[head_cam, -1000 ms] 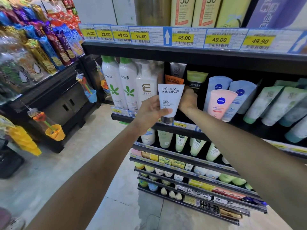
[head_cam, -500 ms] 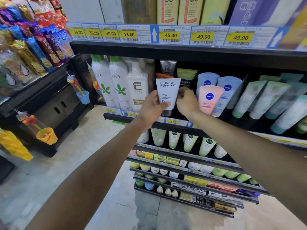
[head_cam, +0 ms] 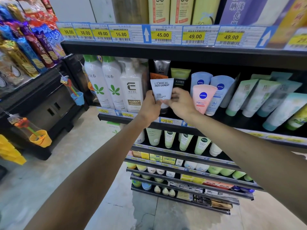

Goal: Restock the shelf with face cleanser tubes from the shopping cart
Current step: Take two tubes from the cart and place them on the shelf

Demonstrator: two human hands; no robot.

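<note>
a shop aisle with a pale, mottled stone-look floor [head_cam: 49,188] — large tiles with thin seams. black metal shelving [head_cam: 166,48] rises in tiers ahead, its edges lined with yellow price labels [head_cam: 162,35]. to the left a second black rack [head_cam: 41,103] — snack bags [head_cam: 38,47] above, small toy buckets [head_cam: 40,138] hanging. even, bright indoor light.

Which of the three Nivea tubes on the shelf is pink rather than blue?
The pink Nivea tube, standing in front, nearest the right hand. The two blue Nivea tubes stand behind it.
</note>
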